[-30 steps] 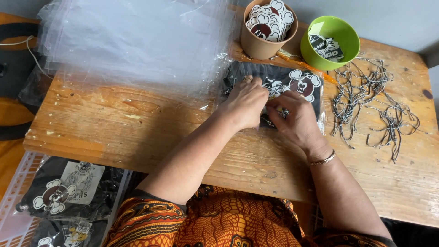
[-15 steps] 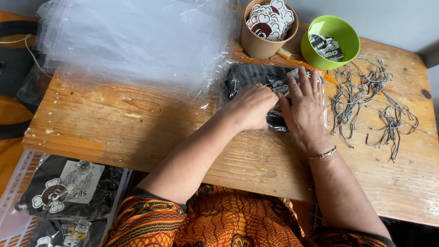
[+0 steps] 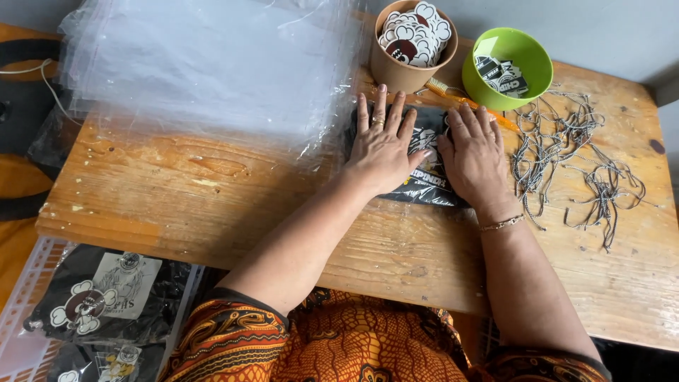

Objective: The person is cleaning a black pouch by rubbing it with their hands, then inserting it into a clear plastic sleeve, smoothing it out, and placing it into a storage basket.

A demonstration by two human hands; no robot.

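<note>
A folded black printed garment lies on the wooden table. My left hand rests flat on its left half, fingers spread. Flat on its right half presses my right hand, a thin bracelet on the wrist. Neither hand grips anything. Most of the garment is hidden under my palms.
A stack of clear plastic bags covers the table's far left. A brown cup of printed stickers and a green bowl of tags stand at the back. Loose grey strings lie at right. Bagged garments in a crate sit below left.
Both hands went from folding with curled fingers to lying flat, spread on the garment, which is now folded smaller, its cartoon print mostly covered.
</note>
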